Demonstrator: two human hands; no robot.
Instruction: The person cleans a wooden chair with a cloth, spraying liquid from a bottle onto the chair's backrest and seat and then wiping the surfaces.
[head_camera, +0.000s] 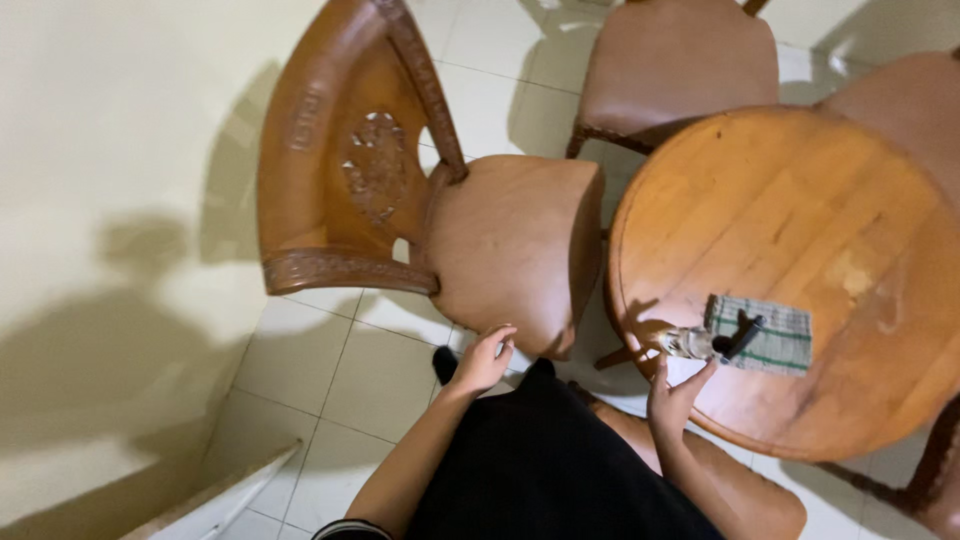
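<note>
R hand (676, 397) open, fingertips at a small spray bottle (712, 343) lying on folded cloth (770, 335) near table (800, 200) edge, L hand (484, 360) open, touching chair seat (510, 240); looks like reach-for-bottle step, next needs fingers closed round it.

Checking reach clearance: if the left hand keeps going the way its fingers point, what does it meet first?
Likely the front edge of the carved chair's seat. The left hand points up and forward, its fingertips almost at that edge; depth is unclear, so contact cannot be confirmed.
</note>
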